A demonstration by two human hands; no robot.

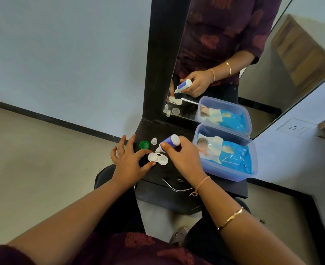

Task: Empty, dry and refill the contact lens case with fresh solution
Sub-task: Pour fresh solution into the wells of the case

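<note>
Viewing remotely through the head camera, I record the following.

**Location.** The lens case (158,158) lies flat on the dark table (158,129), near its front left corner, with both wells uncapped and facing up. A green cap (144,144) and a clear cap (154,140) sit just behind it, apart from the case.

**Hands.** The left hand (128,161) pinches the left end of the case between thumb and forefinger, with the other fingers spread and lifted. The right hand (184,155) is clamped round the solution bottle (169,141), which is tipped with its nozzle down over the far edge of the left well. I cannot tell whether any liquid is leaving the nozzle or whether either well holds fluid.

**Handling assessment.** I judge the case to be light, rigid plastic that would slide on the smooth top if nudged by the nozzle. It is best held at the outer rim of one well, clear of the openings, as the left hand does here. The bottle looks soft-walled, so a gentle squeeze at mid-body should meter drops, while a firm one risks overfilling.

**Adjacent items.** A plastic box (253,165) holding a blue wipes pack (234,155) stands to the right, well apart from the case.
</note>
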